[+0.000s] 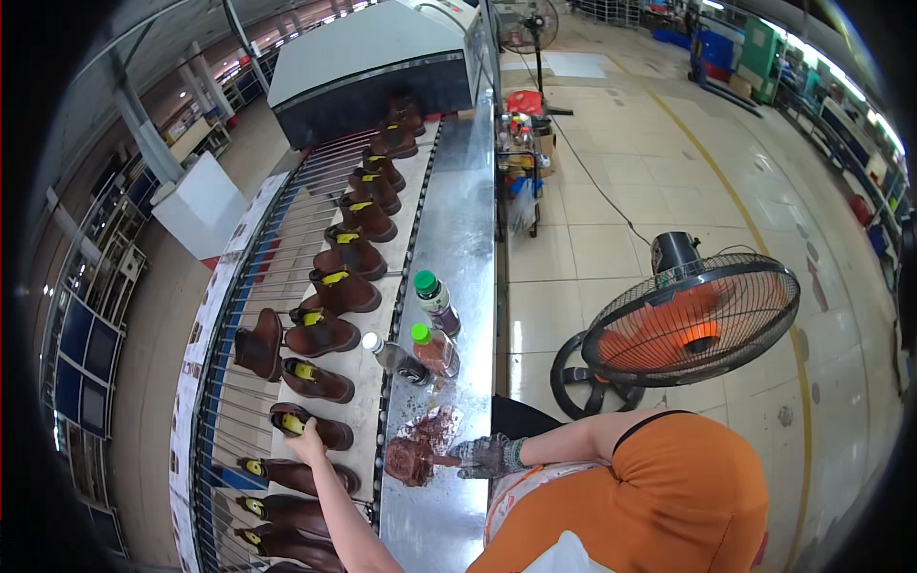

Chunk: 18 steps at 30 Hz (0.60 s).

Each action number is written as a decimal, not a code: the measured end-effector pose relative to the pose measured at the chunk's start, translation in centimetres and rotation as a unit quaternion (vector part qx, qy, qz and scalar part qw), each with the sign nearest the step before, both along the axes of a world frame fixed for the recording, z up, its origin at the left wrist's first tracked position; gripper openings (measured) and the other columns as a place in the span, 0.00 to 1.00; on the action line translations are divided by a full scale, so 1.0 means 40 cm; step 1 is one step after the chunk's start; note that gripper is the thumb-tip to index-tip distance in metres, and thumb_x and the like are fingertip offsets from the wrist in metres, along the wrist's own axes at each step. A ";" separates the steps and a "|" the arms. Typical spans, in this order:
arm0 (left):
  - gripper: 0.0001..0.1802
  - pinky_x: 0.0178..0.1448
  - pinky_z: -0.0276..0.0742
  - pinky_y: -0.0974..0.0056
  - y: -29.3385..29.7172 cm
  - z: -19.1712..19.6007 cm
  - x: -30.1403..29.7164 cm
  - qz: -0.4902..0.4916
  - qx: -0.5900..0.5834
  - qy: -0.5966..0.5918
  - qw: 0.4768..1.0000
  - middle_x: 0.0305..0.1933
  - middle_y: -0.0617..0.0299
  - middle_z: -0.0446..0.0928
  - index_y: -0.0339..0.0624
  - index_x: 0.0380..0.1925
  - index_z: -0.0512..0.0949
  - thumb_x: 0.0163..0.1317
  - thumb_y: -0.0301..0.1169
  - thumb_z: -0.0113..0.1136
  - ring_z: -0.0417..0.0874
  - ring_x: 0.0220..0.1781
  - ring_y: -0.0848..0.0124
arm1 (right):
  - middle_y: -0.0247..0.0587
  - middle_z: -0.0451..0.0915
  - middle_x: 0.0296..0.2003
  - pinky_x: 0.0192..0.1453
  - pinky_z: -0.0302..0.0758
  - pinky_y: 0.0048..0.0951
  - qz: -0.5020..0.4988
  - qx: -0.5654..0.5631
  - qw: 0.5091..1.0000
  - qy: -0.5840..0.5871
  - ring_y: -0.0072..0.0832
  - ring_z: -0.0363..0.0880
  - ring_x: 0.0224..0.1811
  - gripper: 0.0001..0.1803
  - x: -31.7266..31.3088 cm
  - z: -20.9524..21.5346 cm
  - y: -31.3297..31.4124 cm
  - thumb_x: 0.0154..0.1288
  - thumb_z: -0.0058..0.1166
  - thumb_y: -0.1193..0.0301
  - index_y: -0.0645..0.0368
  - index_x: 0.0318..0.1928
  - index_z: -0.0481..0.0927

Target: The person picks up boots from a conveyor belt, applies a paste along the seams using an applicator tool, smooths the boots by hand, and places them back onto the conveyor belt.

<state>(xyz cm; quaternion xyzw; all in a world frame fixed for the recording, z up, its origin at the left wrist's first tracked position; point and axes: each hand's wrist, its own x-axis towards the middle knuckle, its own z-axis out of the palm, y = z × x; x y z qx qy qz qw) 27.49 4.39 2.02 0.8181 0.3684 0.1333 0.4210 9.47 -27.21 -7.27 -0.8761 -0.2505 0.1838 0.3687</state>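
My bare left hand [304, 442] grips a dark brown ankle boot [331, 433] at its top opening, where a yellow-green patch shows inside. The boot lies on the conveyor [368, 411] in a row of similar boots. In a grey knitted glove, my right hand [485, 456] is closed round the short handle of a brush [409, 462]. Its broad, reddish-brown stained head rests on the metal ledge [468, 382], beside a smear of brown stain [432, 427]. Part of the handle is hidden by my fingers.
Three capped bottles, including a green-capped one [437, 304], stand on the ledge ahead of the brush. A single boot [259, 346] lies left of the row. The conveyor leads to a grey machine hood [373, 57]. A floor fan [693, 325] stands to my right.
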 end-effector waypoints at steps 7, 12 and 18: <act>0.47 0.65 0.59 0.45 0.098 -0.104 -0.004 0.231 0.260 -0.215 0.912 0.60 0.33 0.61 0.26 0.62 0.56 0.57 0.55 0.59 0.63 0.62 0.42 | 0.52 0.69 0.56 0.59 0.69 0.43 0.055 0.014 0.998 -0.032 0.47 0.71 0.55 0.34 0.026 -0.014 -0.008 0.66 0.38 0.45 0.57 0.62 0.63; 0.55 0.64 0.60 0.44 0.213 -0.240 -0.044 0.289 0.181 -0.013 0.940 0.58 0.33 0.64 0.27 0.62 0.55 0.47 0.60 0.64 0.65 0.60 0.40 | 0.52 0.71 0.53 0.55 0.71 0.44 0.089 -0.042 0.995 0.025 0.47 0.74 0.51 0.32 0.028 0.020 -0.012 0.65 0.39 0.47 0.57 0.60 0.65; 0.49 0.62 0.67 0.45 0.213 -0.149 -0.042 0.205 0.064 0.028 0.976 0.56 0.35 0.67 0.33 0.58 0.64 0.41 0.53 0.72 0.70 0.57 0.42 | 0.52 0.73 0.47 0.51 0.72 0.45 0.070 -0.041 0.996 0.024 0.48 0.75 0.47 0.29 0.036 0.031 -0.007 0.65 0.40 0.48 0.56 0.56 0.68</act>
